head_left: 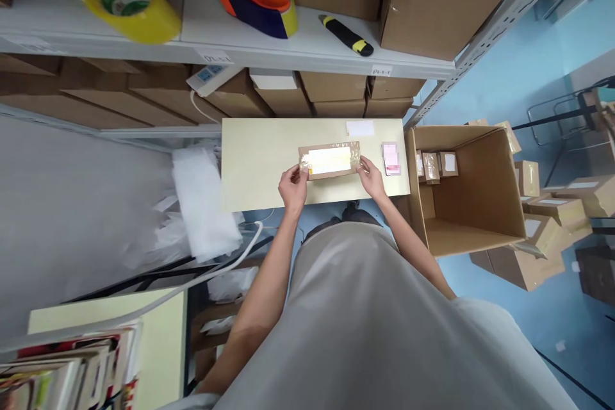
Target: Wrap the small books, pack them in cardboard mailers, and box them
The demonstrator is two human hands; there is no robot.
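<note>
A small flat brown parcel [329,161] with a white label and clear tape lies on the pale yellow table [259,166]. My left hand [294,184] grips its left end, fingers curled round the edge. My right hand [371,177] holds its right end the same way. Both hands keep the parcel at the table's near middle.
A white slip [360,128] and a pink-marked label stack [391,158] lie on the table's right. An open carton [468,189] with small parcels stands right of it. The shelf above holds yellow tape [131,8], a tape dispenser [254,5] and a knife [347,36]. Plastic wrap [199,202] lies left.
</note>
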